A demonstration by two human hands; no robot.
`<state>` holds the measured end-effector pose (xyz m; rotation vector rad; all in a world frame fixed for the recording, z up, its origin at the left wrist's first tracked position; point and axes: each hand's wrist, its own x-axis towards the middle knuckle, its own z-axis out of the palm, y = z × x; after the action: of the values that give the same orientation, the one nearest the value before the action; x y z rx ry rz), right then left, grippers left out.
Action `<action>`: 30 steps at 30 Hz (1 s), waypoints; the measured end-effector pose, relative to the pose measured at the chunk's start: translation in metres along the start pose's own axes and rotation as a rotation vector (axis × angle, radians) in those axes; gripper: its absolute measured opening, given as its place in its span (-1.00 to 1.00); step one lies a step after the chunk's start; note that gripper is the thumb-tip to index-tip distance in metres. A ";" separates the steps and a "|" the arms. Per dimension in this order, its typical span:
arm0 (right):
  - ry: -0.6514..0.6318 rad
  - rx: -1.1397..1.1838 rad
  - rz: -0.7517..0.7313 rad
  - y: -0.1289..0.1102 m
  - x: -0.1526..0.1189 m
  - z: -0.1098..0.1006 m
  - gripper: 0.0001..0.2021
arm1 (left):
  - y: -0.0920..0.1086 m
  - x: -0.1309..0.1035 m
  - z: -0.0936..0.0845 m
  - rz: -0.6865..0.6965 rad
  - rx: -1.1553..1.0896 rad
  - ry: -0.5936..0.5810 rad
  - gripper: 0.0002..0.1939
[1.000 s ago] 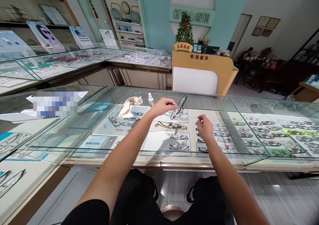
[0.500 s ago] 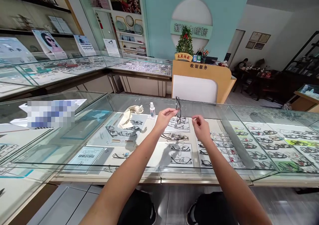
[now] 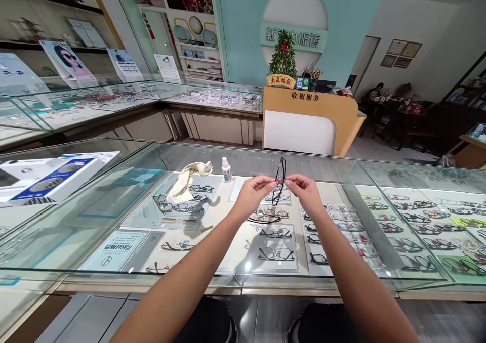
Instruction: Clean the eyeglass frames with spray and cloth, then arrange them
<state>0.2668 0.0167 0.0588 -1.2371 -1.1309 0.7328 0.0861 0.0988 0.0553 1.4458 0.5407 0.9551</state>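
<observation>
Across the lower frame, a glass counter [image 3: 273, 289] is seen. Above it, near the centre, glasses [image 3: 284, 167] are held up edge-on, pinched by the left hand [image 3: 250, 197]; by the right hand [image 3: 307, 195] they are seemingly touched, its grip unclear. Light, even finger pressure is probably called for.

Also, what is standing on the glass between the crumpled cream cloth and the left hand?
A small white bottle stands between the cream cloth and the left hand, slightly farther back, in the head view.
</observation>
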 end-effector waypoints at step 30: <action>-0.060 0.025 0.061 0.000 -0.001 0.005 -0.60 | -0.008 0.008 -0.010 0.017 0.052 0.049 -0.50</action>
<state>0.2614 0.0176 0.0581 -1.2400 -1.1341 0.8322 0.0841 0.1117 0.0488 1.4789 0.5935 0.9984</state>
